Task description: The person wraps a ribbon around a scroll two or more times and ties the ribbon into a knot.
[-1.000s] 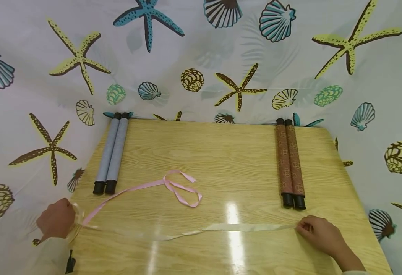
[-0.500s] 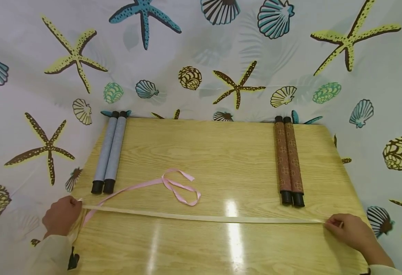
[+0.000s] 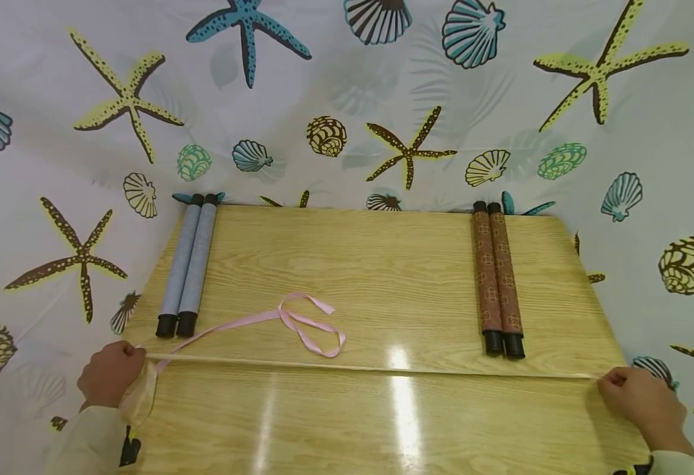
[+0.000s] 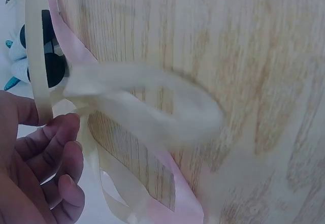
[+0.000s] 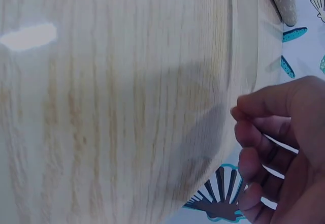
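A cream ribbon (image 3: 371, 369) stretches nearly straight across the front of the table. At its left end my left hand (image 3: 111, 373) pinches it between thumb and fingers, and loose loops of the same ribbon (image 4: 152, 82) hang below that hand, blurred in the left wrist view. My right hand (image 3: 642, 398) pinches the other end near the table's right edge; in the right wrist view thumb and forefinger of the right hand (image 5: 279, 137) meet on it. A pink ribbon (image 3: 317, 324) lies looped on the table, its tail running under the cream one toward my left hand.
Two grey-blue rolls (image 3: 189, 264) with black ends lie side by side at the left of the wooden table (image 3: 347, 264). Two brown patterned rolls (image 3: 497, 277) lie at the right. A curtain (image 3: 323, 79) printed with shells and starfish surrounds the table.
My right hand has moved right, drawing the slack cream ribbon out taut. The left hand has shifted slightly right, still holding its end. The pink ribbon and the rolls stay put.
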Available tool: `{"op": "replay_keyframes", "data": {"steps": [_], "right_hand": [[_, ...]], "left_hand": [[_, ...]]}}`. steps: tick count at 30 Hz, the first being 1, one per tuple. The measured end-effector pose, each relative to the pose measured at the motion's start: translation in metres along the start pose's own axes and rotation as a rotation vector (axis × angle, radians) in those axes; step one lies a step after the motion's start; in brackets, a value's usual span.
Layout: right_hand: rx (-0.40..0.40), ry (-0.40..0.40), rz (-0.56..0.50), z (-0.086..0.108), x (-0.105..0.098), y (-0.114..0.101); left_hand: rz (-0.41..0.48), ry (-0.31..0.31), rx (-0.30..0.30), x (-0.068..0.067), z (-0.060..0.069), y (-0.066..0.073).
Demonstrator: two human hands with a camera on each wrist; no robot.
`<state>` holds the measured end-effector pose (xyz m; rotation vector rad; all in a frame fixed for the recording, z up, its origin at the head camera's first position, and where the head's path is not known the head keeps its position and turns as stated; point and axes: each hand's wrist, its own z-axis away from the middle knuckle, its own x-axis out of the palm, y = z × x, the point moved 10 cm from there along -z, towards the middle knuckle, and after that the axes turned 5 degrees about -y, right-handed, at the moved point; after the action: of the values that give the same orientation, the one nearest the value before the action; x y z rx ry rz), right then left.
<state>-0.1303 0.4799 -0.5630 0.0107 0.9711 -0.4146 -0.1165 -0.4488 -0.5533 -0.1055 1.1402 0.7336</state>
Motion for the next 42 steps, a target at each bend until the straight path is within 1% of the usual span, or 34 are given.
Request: {"op": "replay_keyframes", "data": {"steps": [3,5,7,11,13,16,18,21,24,26,29,32,35,39,42], "right_hand": [[0.150,0.032,0.004,0.003,-0.005,0.014],[0.225,0.054,0.006,0.005,-0.009,0.021],[0.279,0.099,0.006,0.005,-0.015,0.025],[0.325,0.169,-0.004,0.004,-0.025,0.031],[0.339,0.176,-0.006,0.002,-0.027,0.033],[0.351,0.171,-0.002,-0.001,-0.028,0.033],[0.339,0.160,0.001,-0.004,-0.028,0.030],[0.300,0.125,0.017,-0.008,-0.025,0.019],[0.251,0.097,0.051,-0.012,-0.027,0.002],[0.218,0.113,0.074,-0.015,-0.034,-0.011],[0.134,0.149,0.068,-0.017,-0.052,-0.034],[0.047,0.187,0.032,-0.020,-0.069,-0.061],[-0.011,0.218,0.022,-0.024,-0.079,-0.091],[-0.064,0.237,0.022,-0.039,-0.084,-0.131],[-0.094,0.230,0.013,-0.057,-0.081,-0.158]], "left_hand": [[-0.002,0.004,-0.008,0.001,-0.002,-0.001],[-0.005,0.003,-0.015,0.000,-0.002,-0.001],[-0.017,0.000,-0.021,0.000,-0.002,0.000],[-0.028,-0.020,-0.025,0.001,-0.001,0.001],[-0.027,-0.032,-0.025,0.003,-0.001,0.000],[-0.026,-0.033,-0.024,0.004,-0.001,-0.002],[-0.029,-0.031,-0.027,0.005,0.000,-0.003],[-0.031,-0.019,-0.019,0.006,0.000,-0.002],[-0.028,-0.005,-0.002,0.008,0.003,0.002],[-0.025,0.005,0.009,0.007,0.005,0.005],[-0.025,0.007,0.018,0.007,0.009,0.010],[-0.036,0.006,0.025,0.005,0.010,0.014],[-0.045,-0.001,0.028,0.006,0.009,0.016],[-0.053,0.001,0.035,0.010,0.008,0.016],[-0.042,0.030,0.070,0.012,0.010,0.016]]}}
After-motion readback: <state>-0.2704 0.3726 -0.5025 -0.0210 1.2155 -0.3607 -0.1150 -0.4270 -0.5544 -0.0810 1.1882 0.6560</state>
